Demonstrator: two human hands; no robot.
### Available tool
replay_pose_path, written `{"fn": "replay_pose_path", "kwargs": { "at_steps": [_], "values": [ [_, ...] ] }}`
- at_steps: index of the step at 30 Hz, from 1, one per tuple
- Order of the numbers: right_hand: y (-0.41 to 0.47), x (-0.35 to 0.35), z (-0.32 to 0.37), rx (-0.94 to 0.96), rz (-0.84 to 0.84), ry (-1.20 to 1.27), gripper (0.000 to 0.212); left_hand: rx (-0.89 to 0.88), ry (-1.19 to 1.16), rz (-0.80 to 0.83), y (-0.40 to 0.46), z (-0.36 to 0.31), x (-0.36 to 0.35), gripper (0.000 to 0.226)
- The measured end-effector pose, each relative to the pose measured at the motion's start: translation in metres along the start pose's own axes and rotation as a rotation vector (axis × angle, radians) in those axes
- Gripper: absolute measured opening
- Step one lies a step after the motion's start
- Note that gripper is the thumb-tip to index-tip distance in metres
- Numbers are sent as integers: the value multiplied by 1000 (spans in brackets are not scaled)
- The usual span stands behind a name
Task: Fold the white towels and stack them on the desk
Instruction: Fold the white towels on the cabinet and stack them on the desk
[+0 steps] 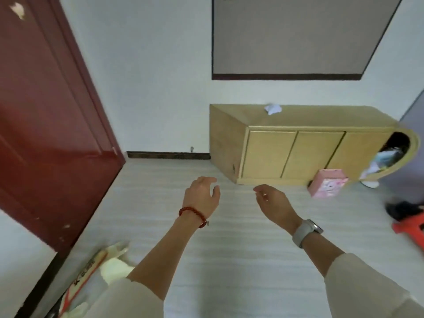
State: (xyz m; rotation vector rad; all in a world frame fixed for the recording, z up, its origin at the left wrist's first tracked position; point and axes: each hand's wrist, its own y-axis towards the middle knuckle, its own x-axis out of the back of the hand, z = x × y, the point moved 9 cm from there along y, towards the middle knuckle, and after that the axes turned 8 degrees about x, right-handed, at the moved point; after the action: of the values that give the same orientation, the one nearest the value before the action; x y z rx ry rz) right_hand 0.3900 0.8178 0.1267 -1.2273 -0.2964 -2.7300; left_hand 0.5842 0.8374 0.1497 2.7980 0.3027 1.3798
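Note:
My left hand and my right hand are stretched out in front of me above a pale floor. Their fingers are loosely curled and neither hand holds anything. A red bead bracelet is on the left wrist and a grey watch on the right. No white towel lies between the hands and no desk is in view. A small crumpled white thing sits on top of a low wooden cabinet ahead to the right. What it is cannot be told.
A dark red door stands at the left. A pink box leans against the cabinet's base. A red stool and a dark object are at the right edge. White cloth-like things lie at bottom left.

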Motion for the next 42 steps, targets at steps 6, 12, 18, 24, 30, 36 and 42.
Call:
{"fn": "replay_pose_path", "kwargs": {
  "at_steps": [6, 12, 18, 24, 30, 36, 42],
  "values": [
    [107, 69, -127, -100, -84, -9, 26, -128, -1, 132, 140, -97, -112, 28],
    [247, 146, -209, -155, -143, -8, 27, -154, -98, 172, 311, -182, -178, 28],
    [342, 213, -316, -275, -188, 41, 25, -201, -116, 243, 445, -266, -266, 25],
    [469, 241, -424, -277, -154, 76, 25, -190, -152, 276, 570, -318, -364, 22],
    [625, 244, -497, -250, -83, 115, 23, 103, -234, 266, 692, -308, -426, 24],
    [761, 188, -520, -199, 107, 105, 25, 294, -206, 223, 777, -256, -446, 23],
    [875, 129, -535, -96, 233, 5, 30, 546, -255, 258, 862, -194, -505, 25]
  ]
}}
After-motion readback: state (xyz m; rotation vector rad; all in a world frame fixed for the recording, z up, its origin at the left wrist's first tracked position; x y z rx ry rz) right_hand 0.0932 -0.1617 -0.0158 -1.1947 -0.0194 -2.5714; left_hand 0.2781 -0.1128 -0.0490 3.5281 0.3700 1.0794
